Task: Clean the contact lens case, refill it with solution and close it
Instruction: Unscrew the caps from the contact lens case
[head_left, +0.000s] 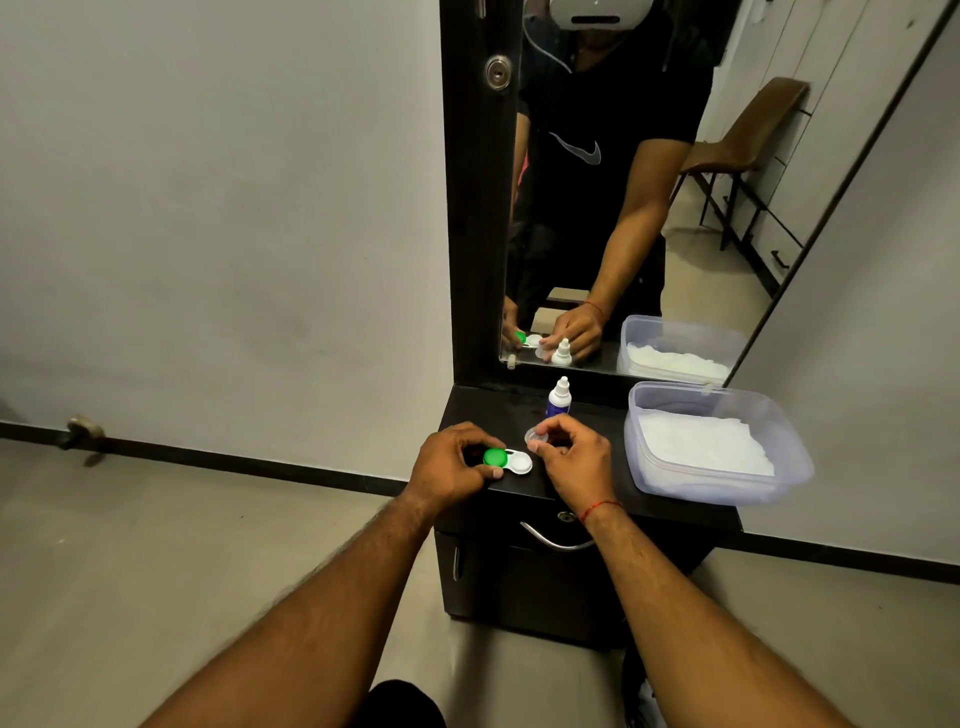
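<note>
- Green cap (494, 457) on the left well of the contact lens case (521, 463), and the case lies flat near the front-left corner of the black surface (498, 410).
- My left hand (449, 462) grips that capped end: thumb on the near side, fingers curled over the far side.
- The case's other well is uncovered, white and round, on the side toward my right hand (571, 460).
- My right hand pinches the second cap (536, 440) (pale and see-through) between thumb and fingertips, just behind the open well. Whether it touches the case I cannot tell.
- A red thread (600, 508) circles my right wrist.
- Behind my right hand the solution bottle (559, 397) stands upright with its white nozzle on, close to the mirror (727, 208).
- On the right of the surface sits a clear plastic tub (795, 467), white tissue (701, 441) lying inside.
- The mirror reflects both hands, the bottle and the tub.
</note>
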